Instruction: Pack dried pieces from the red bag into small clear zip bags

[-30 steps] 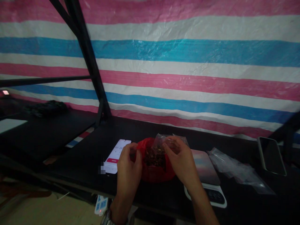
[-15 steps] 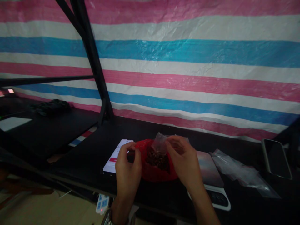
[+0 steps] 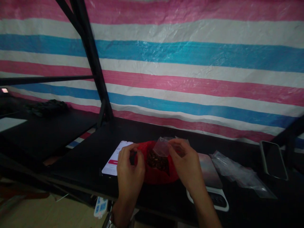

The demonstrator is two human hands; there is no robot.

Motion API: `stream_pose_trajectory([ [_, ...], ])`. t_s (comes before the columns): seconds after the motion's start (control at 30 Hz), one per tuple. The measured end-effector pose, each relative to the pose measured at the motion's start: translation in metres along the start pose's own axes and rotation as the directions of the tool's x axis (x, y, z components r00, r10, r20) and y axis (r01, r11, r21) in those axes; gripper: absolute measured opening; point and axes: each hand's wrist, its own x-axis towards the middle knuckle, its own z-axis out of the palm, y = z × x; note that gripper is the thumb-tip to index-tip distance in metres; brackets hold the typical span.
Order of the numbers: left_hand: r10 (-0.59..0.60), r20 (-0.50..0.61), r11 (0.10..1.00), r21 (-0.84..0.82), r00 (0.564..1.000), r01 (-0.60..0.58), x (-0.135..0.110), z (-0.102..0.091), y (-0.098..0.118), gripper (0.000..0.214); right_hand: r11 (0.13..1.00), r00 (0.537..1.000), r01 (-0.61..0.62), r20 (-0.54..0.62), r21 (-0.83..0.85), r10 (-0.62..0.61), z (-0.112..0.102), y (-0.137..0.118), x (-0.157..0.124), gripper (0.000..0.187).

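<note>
A red plastic bag [image 3: 155,177] full of small dark brown pieces [image 3: 157,161] sits on the black table [image 3: 78,164] in front of me. My left hand [image 3: 129,171] curls around the bag's left rim, fingers closed in a pinch. My right hand [image 3: 186,166] pinches a small clear plastic bag [image 3: 161,146] held just above the red bag's opening.
A lit phone [image 3: 114,158] lies left of the red bag. A kitchen scale [image 3: 211,180] sits right of it, then a pile of clear bags [image 3: 237,172] and a dark phone [image 3: 273,160]. A striped tarp [image 3: 190,63] hangs behind; a black steel post [image 3: 92,60] rises at left.
Both hands have stayed at the red bag with only slight shifts. The view has swayed a little sideways and back.
</note>
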Motion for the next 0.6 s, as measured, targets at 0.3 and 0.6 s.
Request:
stream_pose_trajectory([
  [0.3,0.297,0.150,0.920,0.218,0.943,-0.324,-0.010,0.000,0.027,0.028,0.976,0.998,-0.058,-0.017,0.208,0.063,-0.018,-0.011,0.005,0.032],
  [0.6,0.301,0.112,0.913,0.254,0.947,-0.320,-0.008,-0.001,0.014,0.018,0.800,0.775,-0.414,-0.629,-0.434,0.060,-0.171,0.042,0.029,0.042],
])
